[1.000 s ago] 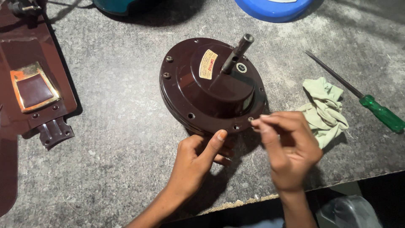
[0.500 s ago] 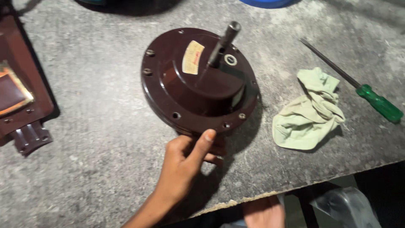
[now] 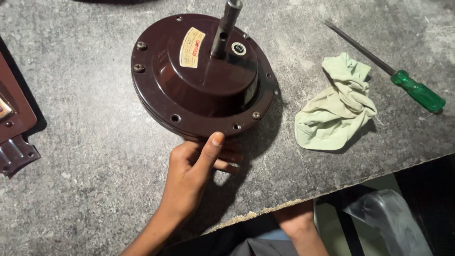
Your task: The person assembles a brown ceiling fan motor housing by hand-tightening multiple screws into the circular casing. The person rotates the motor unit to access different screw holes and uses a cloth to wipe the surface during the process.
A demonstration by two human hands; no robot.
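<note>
the grey speckled bench [image 3: 85,142] carries a round dark brown fan motor housing [image 3: 204,80], lying flat near its front edge with the steel shaft [image 3: 225,28] standing up. the left hand [image 3: 196,170] is clamped on the housing's near rim, thumb pressed on the flange. a few rim screws [image 3: 138,57] sit in place while some holes, such as one near hole [image 3: 176,117], look empty, so the cover work seems only partway through. a crumpled pale green rag [image 3: 336,111] and a green-handled screwdriver [image 3: 403,83] lie untouched to the right. the right hand is below the bench edge, out of sight.
</note>
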